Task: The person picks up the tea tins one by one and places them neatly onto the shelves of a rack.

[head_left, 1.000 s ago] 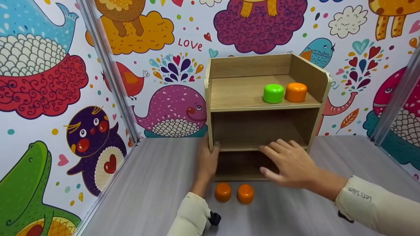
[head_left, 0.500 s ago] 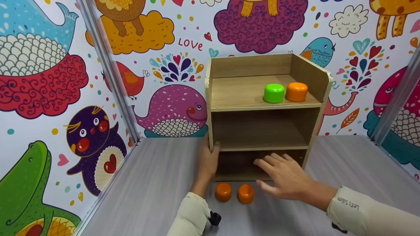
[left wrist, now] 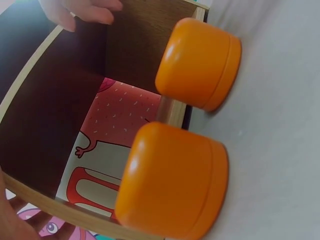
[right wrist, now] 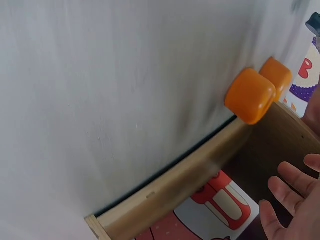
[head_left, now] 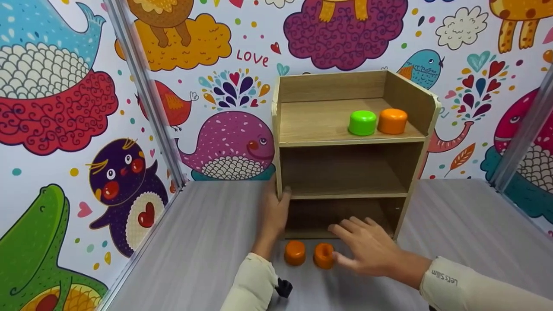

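Note:
A small wooden shelf unit (head_left: 332,88) with three levels stands on the grey table. My left hand (head_left: 274,214) grips its left side panel, thumb at the front edge and fingers along the outside. Two orange rounded cylinders, like upturned cups, stand before the bottom level: the left one (head_left: 295,253) near my left wrist, the right one (head_left: 323,256) beside my right hand (head_left: 367,248). That hand hovers at the bottom compartment with fingers spread, its thumb right at the right cylinder's edge. In the right wrist view its fingers (right wrist: 289,197) have nothing between them.
On the top level sit a green cylinder (head_left: 363,123) and an orange cylinder (head_left: 392,121), side by side at the right. Brightly printed wall panels (head_left: 233,142) enclose the grey tabletop (head_left: 207,242) at the back and sides.
My right hand has come down and left from the middle shelf's edge to the right front cylinder. My left hand stays on the side panel, and the cylinders keep their places.

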`<control>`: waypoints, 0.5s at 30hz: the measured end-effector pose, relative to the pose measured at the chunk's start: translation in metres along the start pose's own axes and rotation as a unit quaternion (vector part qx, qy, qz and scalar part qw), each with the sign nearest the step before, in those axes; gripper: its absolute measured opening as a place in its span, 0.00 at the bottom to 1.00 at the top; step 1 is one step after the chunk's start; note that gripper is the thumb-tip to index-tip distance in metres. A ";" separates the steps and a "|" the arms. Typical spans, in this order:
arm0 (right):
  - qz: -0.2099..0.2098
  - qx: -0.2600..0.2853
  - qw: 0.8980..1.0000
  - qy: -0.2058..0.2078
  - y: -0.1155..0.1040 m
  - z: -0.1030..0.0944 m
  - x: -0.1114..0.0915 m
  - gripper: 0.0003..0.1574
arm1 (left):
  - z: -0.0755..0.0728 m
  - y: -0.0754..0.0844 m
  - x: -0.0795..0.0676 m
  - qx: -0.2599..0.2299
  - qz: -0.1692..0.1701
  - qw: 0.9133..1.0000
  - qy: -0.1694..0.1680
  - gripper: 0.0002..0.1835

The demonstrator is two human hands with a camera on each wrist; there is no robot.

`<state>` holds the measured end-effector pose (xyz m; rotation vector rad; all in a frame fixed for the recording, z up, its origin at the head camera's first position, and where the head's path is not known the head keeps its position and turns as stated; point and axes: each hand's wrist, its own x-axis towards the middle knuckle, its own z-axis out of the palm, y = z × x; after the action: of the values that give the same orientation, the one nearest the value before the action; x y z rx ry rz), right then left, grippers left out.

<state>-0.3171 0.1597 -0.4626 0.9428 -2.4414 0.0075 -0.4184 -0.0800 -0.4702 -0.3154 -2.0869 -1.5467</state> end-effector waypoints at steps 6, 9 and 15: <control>-0.002 0.009 1.000 -0.008 -0.001 0.009 -0.002 0.29 | -0.004 0.017 -0.003 -0.034 0.022 0.999 -0.001 0.31; 0.000 0.015 1.000 -0.018 0.000 0.011 -0.001 0.28 | -0.007 0.032 -0.006 -0.064 0.036 0.997 -0.003 0.30; 0.006 0.023 0.999 -0.028 0.000 0.018 0.000 0.30 | -0.009 0.036 -0.007 -0.066 0.027 0.997 -0.006 0.30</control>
<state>-0.3259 0.1563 -0.4785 0.9604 -2.5079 0.0410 -0.3929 -0.0761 -0.4429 -0.4265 -1.9719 -1.6576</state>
